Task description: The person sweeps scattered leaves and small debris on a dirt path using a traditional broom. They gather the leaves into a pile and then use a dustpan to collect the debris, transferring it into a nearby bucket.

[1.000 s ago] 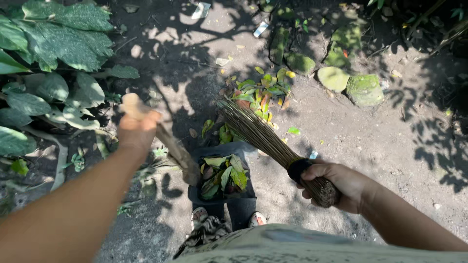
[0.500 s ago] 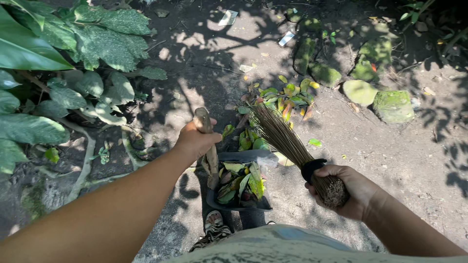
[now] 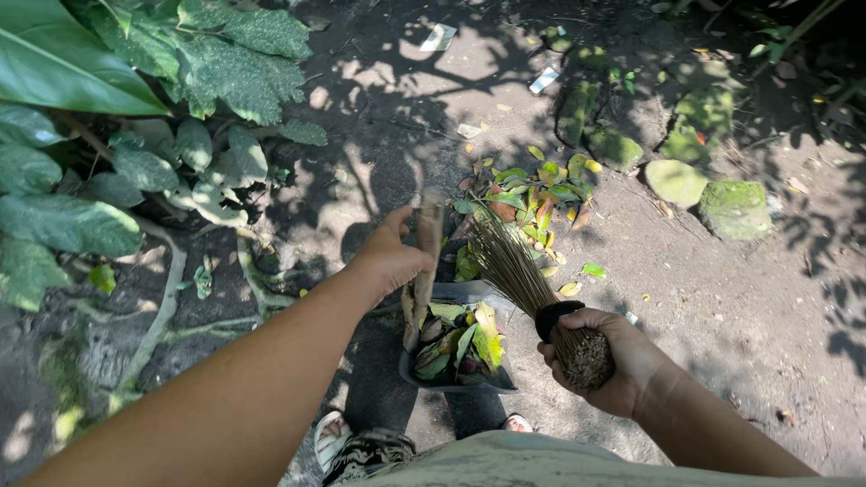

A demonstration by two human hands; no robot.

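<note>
At frame centre, the left hand (image 3: pixel 392 257) wraps its grip around the wooden handle (image 3: pixel 424 261) of a dark dustpan (image 3: pixel 469 383) holding leaves. Lower right, the right hand (image 3: pixel 604 361) clamps the bound end of a stick broom (image 3: pixel 519 271), whose bristles touch the leaf pile (image 3: pixel 532 194) above.

The left hand (image 3: pixel 390 257) covers part of the dustpan handle (image 3: pixel 422 271), and the right hand (image 3: pixel 606 359) hides the broom (image 3: pixel 514 266) butt's lower end. Both forearms run off the bottom edge, the big leaves (image 3: pixel 81 72) off the upper left (scraps (image 3: pixel 545 79) at top centre are too small to tell).
</note>
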